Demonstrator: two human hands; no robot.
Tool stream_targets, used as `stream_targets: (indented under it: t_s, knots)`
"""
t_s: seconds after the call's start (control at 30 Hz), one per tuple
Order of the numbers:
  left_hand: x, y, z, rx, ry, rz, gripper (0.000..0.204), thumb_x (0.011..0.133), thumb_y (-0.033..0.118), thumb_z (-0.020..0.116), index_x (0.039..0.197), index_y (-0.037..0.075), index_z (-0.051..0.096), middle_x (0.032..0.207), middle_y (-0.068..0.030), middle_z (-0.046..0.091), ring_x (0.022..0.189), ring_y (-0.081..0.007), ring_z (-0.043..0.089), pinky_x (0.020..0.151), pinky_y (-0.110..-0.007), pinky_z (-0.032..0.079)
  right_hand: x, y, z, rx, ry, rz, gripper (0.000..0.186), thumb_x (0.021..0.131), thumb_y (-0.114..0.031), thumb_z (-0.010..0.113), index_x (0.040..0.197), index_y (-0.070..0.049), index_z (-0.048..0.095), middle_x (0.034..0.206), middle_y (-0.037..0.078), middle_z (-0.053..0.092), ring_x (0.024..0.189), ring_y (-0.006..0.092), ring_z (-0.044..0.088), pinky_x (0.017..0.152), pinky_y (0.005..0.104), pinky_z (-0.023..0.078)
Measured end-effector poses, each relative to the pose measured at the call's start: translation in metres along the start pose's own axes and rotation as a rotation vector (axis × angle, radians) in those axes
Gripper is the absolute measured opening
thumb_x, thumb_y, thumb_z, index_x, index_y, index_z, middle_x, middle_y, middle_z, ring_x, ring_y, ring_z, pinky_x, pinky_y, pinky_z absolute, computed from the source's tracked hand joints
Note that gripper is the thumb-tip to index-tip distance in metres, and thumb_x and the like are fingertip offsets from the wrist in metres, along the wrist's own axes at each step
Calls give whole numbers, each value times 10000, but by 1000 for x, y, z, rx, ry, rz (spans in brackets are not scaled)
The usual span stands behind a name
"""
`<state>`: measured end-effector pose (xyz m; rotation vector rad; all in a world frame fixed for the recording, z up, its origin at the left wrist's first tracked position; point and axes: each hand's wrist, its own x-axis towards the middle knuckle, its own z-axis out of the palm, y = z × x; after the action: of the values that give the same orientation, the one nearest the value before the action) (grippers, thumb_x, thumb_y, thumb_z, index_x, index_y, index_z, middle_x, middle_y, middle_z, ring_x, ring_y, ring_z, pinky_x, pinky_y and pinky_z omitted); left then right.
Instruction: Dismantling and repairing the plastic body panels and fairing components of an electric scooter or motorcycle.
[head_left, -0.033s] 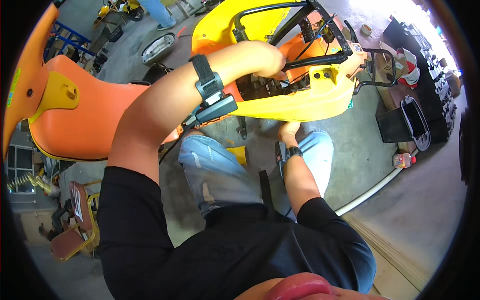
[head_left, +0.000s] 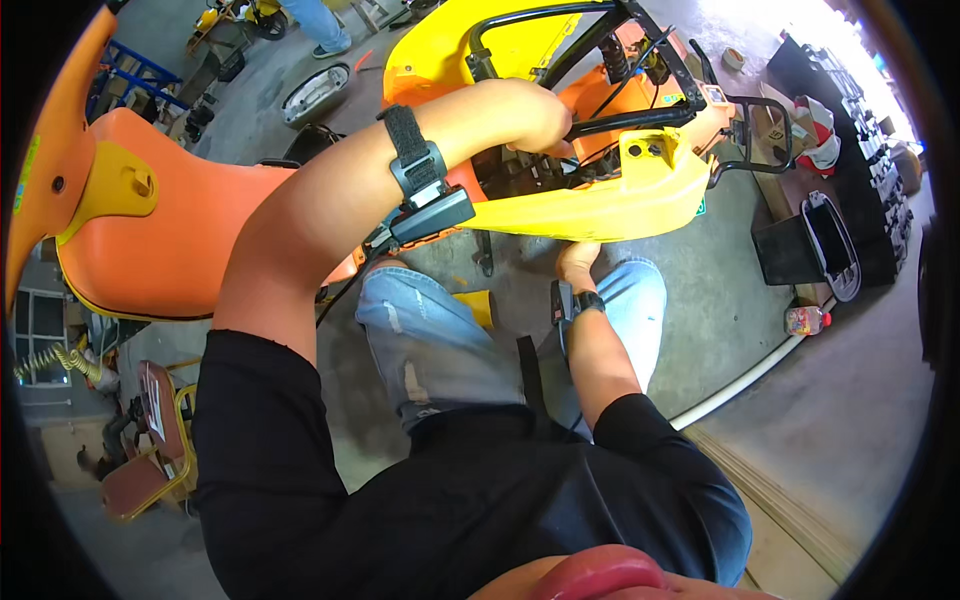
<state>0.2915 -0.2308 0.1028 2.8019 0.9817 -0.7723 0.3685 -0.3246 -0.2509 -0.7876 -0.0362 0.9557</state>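
Note:
An orange and yellow scooter stands across the front of me, its black frame tubes bare at the rear. My left hand reaches over the yellow side panel into the opening beneath the frame; the fingers are turned down among dark parts and mostly hidden. From below, my right hand meets the lower edge of that panel, its fingertips out of sight under it. Both arms wear strapped black devices, one on the left forearm and one at the right wrist.
A black bin and a bottle stand on the floor at right, beside a white pipe. The rear rack juts out rightward. Chairs are at left. Another person's leg shows at the top.

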Motion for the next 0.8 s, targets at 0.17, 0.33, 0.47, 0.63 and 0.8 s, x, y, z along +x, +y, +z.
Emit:
stream_targets:
  t_s: [0.17,0.33,0.47,0.63,0.8]
  knots:
    - [5,-6,8,60,19,23,470,893,460,485,903,36,687,798,-171,655,745,-344,632,683,-442,490,-11,-5,11,-88,66,46,373,922,-290,525,1172,-15,558,1102,46,611,979,177,573,873,330,451]
    - [8,-3,-5,11,-103,-52,440,891,436,488,925,42,680,814,-166,663,773,-336,638,710,-445,494,-5,-5,12,-109,3,22,359,930,-288,509,1176,-31,548,1088,50,614,975,191,578,861,327,465]
    - [7,-7,-1,110,37,88,449,876,446,545,1027,35,642,924,-189,662,865,-368,630,758,-449,492,14,5,9,-54,77,68,395,938,-308,477,1213,-29,522,1165,68,583,1050,202,552,921,344,433]
    - [-17,-26,8,-352,514,246,401,837,397,638,922,8,591,845,-179,621,849,-363,612,745,-449,490,11,4,0,-46,15,36,436,929,-376,461,1223,-57,510,1168,70,590,1097,215,531,955,360,404]
    - [-54,-124,21,-61,1321,-364,330,861,380,605,949,63,621,900,-160,609,890,-344,611,774,-433,493,13,2,11,-48,-29,70,439,946,-358,449,1221,-24,521,1181,78,583,1075,210,541,937,348,416]
